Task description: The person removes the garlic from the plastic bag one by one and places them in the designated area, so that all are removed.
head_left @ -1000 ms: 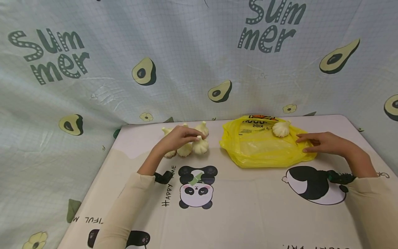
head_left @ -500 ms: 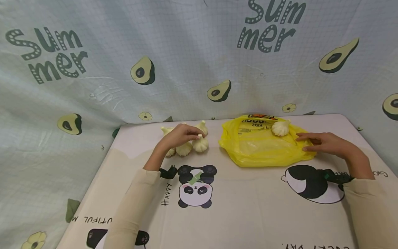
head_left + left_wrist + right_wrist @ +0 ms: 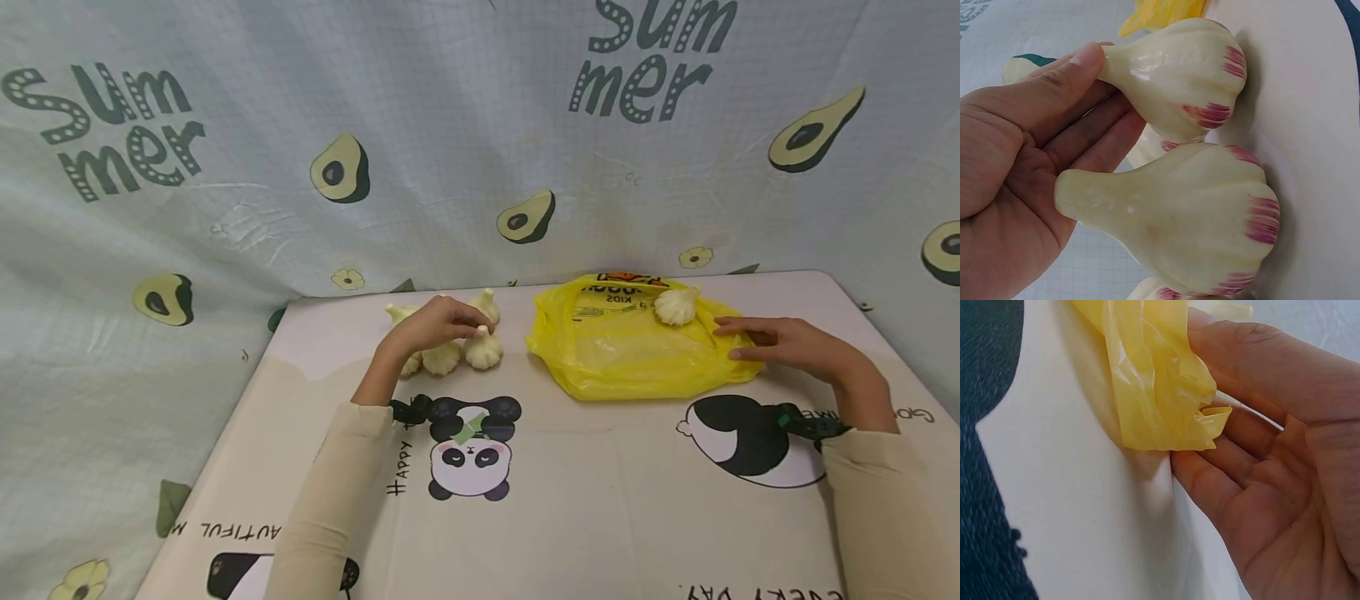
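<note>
My left hand [image 3: 437, 325] pinches the neck of a garlic bulb [image 3: 1179, 75] between thumb and fingers, with the bulb close over the table. A second garlic bulb [image 3: 1185, 219] lies beside it, its stem against my palm in the left wrist view. My right hand [image 3: 798, 346] holds the right end of a yellow plastic bag [image 3: 637, 358], thumb and fingers curled around its crumpled edge [image 3: 1154, 387]. Near the bag's upper right, on the yellow plastic, sits another garlic bulb [image 3: 677, 307].
More garlic bulbs [image 3: 441, 358] stand grouped around my left hand, partly hidden by it. The table [image 3: 585, 492] has a panda-print cover. Behind its far edge hangs a curtain [image 3: 442, 125] printed with avocados and "summer".
My left forearm has shifted slightly to the right while the fingers stay at the bulb's neck. The right hand, the bag and the bulb on it have hardly moved.
</note>
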`<state>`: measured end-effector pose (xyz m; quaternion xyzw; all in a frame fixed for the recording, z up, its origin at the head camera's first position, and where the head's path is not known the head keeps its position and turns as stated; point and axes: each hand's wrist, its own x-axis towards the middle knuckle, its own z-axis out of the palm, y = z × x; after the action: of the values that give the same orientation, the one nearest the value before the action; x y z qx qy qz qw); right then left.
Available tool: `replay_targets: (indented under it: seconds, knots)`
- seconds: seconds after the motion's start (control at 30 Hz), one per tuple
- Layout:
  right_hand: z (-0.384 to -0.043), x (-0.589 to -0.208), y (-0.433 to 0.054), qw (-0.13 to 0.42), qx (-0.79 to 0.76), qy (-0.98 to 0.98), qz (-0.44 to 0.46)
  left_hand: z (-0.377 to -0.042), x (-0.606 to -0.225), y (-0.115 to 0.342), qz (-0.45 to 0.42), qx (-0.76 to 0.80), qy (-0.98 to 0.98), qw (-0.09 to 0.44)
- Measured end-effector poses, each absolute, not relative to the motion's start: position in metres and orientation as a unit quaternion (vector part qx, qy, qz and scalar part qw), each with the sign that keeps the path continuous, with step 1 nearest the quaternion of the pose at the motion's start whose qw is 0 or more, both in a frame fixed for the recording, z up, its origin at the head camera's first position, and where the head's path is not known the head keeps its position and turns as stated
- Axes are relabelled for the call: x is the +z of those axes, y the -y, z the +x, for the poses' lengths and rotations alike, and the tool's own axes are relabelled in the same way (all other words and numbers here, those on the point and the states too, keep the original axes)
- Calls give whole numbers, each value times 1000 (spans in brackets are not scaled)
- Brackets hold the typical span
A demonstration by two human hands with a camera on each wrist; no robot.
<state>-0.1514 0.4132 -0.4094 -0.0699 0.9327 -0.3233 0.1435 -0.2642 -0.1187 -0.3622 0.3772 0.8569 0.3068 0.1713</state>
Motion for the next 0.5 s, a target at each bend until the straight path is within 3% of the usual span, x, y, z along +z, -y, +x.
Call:
replay_targets:
  seconds: [0.5]
  knots:
    - [-152,-414,-416,143,-334,-929,-68,-265,-363,120,362,325,-854,184]
